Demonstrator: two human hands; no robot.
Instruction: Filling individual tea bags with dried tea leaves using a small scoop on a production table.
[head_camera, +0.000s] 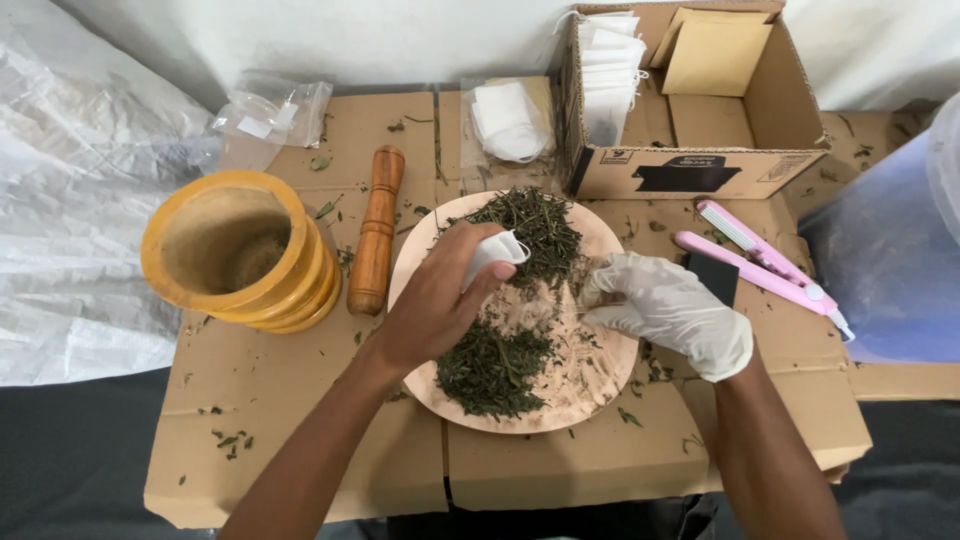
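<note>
Here, from the head view, the bare left hand is pinching a small white filter bag over the round wooden plate of dried green herbs, while the gloved right hand is hovering alongside, fingertips pressed together.

Bare left hand over round pale wooden plate, pinching a small white paper filter bag between thumb and fingers. Right hand in thin white glove, fingertips low over loose dried green herb leaves heaped on the plate; possibly holding a pinch, hard to tell. Left of plate: brown turned wooden pestle lying flat, yellow wooden mortar beside it. Right: pink plastic heat-sealer clamp. Behind: open cardboard box with white bags.
</note>
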